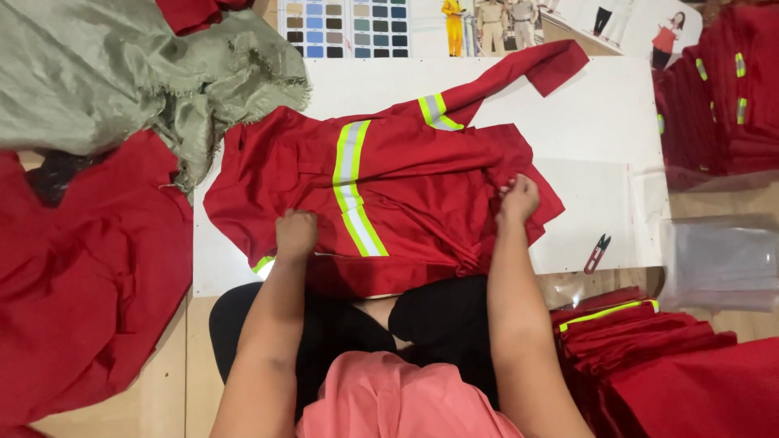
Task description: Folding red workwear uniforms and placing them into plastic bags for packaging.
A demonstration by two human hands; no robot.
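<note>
Right now we have a red work jacket [422, 195] spread on a white board [600, 113] in front of us, crumpled, its body running roughly left to right and one sleeve [519, 77] pointing up and to the right toward the board's far corner. A yellow and silver reflective stripe [353, 191] runs down its middle, and a shorter one crosses the sleeve. Our left hand [295, 234] presses a closed fist on the jacket's near edge, fabric bunched under it, and our right hand [518, 198] pinches a fold of the cloth at the jacket's right side. Just right of the jacket, on the board, lies a small red and black thread snipper [597, 253], apart from both hands. Beyond that sit clear plastic bags [718, 259] and a stack of folded red garments [641, 341] near our right arm; more red ones are piled at the far right. A loose heap of red cloth [81, 276] fills the left side, with a grey-green woven sack [122, 73] above it overlapping the board's corner. At the top edge lie a colour swatch chart [345, 28] and printed sheets with small standing figures [487, 24].
</note>
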